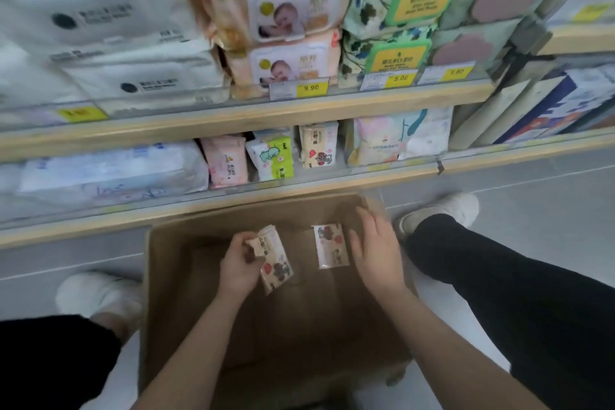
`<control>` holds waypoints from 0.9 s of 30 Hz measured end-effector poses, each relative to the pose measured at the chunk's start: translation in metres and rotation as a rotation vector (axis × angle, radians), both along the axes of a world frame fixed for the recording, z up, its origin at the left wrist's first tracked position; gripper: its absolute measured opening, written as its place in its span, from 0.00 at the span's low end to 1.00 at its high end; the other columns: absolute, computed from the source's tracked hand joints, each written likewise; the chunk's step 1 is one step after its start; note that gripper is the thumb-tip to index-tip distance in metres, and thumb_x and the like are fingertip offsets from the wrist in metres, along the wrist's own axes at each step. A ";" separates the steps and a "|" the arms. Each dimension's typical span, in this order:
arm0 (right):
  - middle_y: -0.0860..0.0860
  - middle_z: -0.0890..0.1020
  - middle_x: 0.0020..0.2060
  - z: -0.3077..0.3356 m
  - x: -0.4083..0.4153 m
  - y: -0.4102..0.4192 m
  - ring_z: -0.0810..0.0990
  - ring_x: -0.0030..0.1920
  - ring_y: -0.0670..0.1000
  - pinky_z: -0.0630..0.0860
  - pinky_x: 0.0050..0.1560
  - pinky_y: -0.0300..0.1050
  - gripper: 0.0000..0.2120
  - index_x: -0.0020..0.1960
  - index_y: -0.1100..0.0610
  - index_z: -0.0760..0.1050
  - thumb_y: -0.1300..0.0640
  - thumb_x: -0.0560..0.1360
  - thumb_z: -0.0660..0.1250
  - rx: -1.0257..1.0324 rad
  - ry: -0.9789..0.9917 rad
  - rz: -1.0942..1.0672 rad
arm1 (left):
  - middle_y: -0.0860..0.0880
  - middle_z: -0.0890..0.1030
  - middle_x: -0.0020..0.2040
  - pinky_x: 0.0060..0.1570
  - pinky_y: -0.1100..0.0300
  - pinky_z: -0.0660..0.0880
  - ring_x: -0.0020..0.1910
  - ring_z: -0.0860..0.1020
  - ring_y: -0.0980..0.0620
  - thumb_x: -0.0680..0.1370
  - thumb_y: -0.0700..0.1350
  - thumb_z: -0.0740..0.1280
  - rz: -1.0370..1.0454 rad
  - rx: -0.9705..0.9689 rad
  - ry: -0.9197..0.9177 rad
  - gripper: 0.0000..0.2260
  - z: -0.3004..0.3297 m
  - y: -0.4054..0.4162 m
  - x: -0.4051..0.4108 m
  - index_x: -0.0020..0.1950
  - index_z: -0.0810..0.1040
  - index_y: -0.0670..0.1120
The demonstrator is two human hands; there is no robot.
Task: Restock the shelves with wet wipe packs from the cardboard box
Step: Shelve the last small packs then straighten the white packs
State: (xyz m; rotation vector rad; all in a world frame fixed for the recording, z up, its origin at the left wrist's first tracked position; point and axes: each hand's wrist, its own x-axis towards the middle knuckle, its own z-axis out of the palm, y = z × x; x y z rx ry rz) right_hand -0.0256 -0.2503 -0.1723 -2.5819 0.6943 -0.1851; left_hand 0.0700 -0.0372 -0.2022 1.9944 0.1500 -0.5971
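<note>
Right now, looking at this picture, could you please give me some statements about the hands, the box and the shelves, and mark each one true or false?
1. The left hand grips a wet wipe pack. True.
2. The right hand holds two packs. False: its fingers are straight and hold nothing; it is beside a second pack lying in the box.
3. The cardboard box stands on the floor between the person's feet. True.
4. The yellow price tag under the baby-picture packs reads 5.00. False: it reads 9.90.
5. The lower shelf already holds a matching pack. True.
</note>
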 end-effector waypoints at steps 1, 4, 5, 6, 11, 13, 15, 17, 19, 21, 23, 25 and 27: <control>0.52 0.75 0.62 -0.001 0.003 0.007 0.73 0.62 0.52 0.69 0.63 0.45 0.19 0.68 0.55 0.69 0.54 0.78 0.62 -0.012 -0.012 0.035 | 0.49 0.77 0.45 0.43 0.63 0.71 0.45 0.75 0.54 0.72 0.29 0.66 0.009 -0.008 -0.002 0.17 0.000 0.005 0.002 0.53 0.72 0.48; 0.51 0.73 0.64 -0.013 0.011 0.025 0.72 0.64 0.50 0.65 0.63 0.40 0.21 0.70 0.55 0.67 0.52 0.78 0.61 0.067 0.024 0.066 | 0.51 0.77 0.44 0.38 0.70 0.72 0.44 0.75 0.55 0.72 0.28 0.66 0.038 -0.023 0.018 0.17 -0.005 0.015 0.004 0.52 0.72 0.48; 0.50 0.71 0.65 -0.021 0.013 0.029 0.71 0.64 0.50 0.66 0.63 0.41 0.22 0.71 0.54 0.65 0.51 0.79 0.60 0.106 0.077 0.048 | 0.49 0.78 0.45 0.37 0.71 0.71 0.46 0.76 0.53 0.72 0.28 0.66 0.052 -0.013 0.029 0.18 -0.009 0.018 0.005 0.53 0.72 0.48; 0.50 0.70 0.65 -0.030 0.014 0.031 0.70 0.64 0.49 0.68 0.63 0.42 0.23 0.72 0.53 0.63 0.49 0.79 0.59 0.139 0.138 0.030 | 0.47 0.78 0.48 0.37 0.70 0.70 0.48 0.76 0.51 0.72 0.29 0.67 0.061 -0.002 0.043 0.18 -0.015 0.021 0.006 0.53 0.72 0.49; 0.53 0.63 0.69 -0.077 0.018 0.025 0.65 0.68 0.55 0.70 0.64 0.53 0.27 0.75 0.46 0.55 0.46 0.78 0.59 0.287 0.381 -0.047 | 0.46 0.78 0.52 0.39 0.67 0.70 0.51 0.74 0.53 0.72 0.31 0.68 0.039 0.041 0.091 0.18 -0.041 0.023 0.013 0.55 0.73 0.50; 0.55 0.61 0.70 -0.096 0.022 0.021 0.63 0.69 0.56 0.68 0.66 0.55 0.29 0.75 0.46 0.54 0.46 0.78 0.61 0.333 0.436 -0.075 | 0.47 0.78 0.52 0.40 0.67 0.69 0.51 0.73 0.54 0.72 0.31 0.68 0.019 0.051 0.099 0.18 -0.048 0.023 0.017 0.55 0.73 0.50; 0.54 0.60 0.71 -0.111 0.028 0.018 0.62 0.70 0.56 0.67 0.66 0.54 0.31 0.75 0.46 0.54 0.47 0.77 0.63 0.345 0.463 -0.094 | 0.47 0.78 0.52 0.41 0.67 0.69 0.53 0.74 0.54 0.72 0.31 0.68 0.011 0.064 0.103 0.17 -0.056 0.022 0.023 0.55 0.73 0.50; 0.54 0.60 0.72 -0.123 0.039 0.018 0.61 0.70 0.57 0.65 0.67 0.54 0.31 0.75 0.44 0.55 0.48 0.76 0.65 0.351 0.469 -0.106 | 0.48 0.78 0.51 0.42 0.66 0.69 0.53 0.74 0.54 0.72 0.31 0.68 0.006 0.076 0.097 0.18 -0.061 0.021 0.030 0.54 0.73 0.50; 0.56 0.61 0.71 -0.132 0.051 0.019 0.61 0.70 0.58 0.64 0.68 0.52 0.31 0.75 0.46 0.57 0.51 0.75 0.66 0.367 0.491 -0.151 | 0.50 0.76 0.50 0.39 0.69 0.69 0.52 0.72 0.57 0.73 0.31 0.67 -0.006 0.087 0.102 0.18 -0.064 0.018 0.034 0.55 0.73 0.50; 0.58 0.62 0.69 -0.137 0.060 0.020 0.63 0.68 0.59 0.64 0.65 0.51 0.31 0.74 0.47 0.58 0.52 0.74 0.67 0.323 0.532 -0.186 | 0.54 0.75 0.48 0.36 0.73 0.67 0.48 0.72 0.60 0.73 0.31 0.67 -0.023 0.084 0.097 0.18 -0.067 0.016 0.037 0.56 0.72 0.50; 0.58 0.61 0.69 -0.139 0.064 0.022 0.63 0.66 0.59 0.67 0.63 0.52 0.30 0.73 0.48 0.57 0.53 0.75 0.66 0.248 0.569 -0.177 | 0.59 0.73 0.45 0.35 0.73 0.67 0.46 0.70 0.63 0.73 0.31 0.66 -0.031 0.079 0.099 0.18 -0.069 0.012 0.038 0.55 0.72 0.51; 0.58 0.63 0.68 -0.139 0.062 0.021 0.64 0.66 0.59 0.68 0.62 0.53 0.29 0.72 0.49 0.58 0.54 0.75 0.66 0.174 0.582 -0.142 | 0.58 0.73 0.45 0.37 0.70 0.69 0.46 0.70 0.62 0.73 0.31 0.67 -0.032 0.079 0.114 0.18 -0.071 0.009 0.038 0.54 0.72 0.51; 0.58 0.66 0.65 -0.138 0.058 0.020 0.66 0.64 0.58 0.68 0.61 0.52 0.28 0.70 0.51 0.60 0.54 0.73 0.68 0.142 0.565 -0.113 | 0.56 0.76 0.44 0.38 0.70 0.72 0.45 0.73 0.61 0.73 0.30 0.66 -0.028 0.068 0.114 0.18 -0.072 0.007 0.035 0.54 0.72 0.51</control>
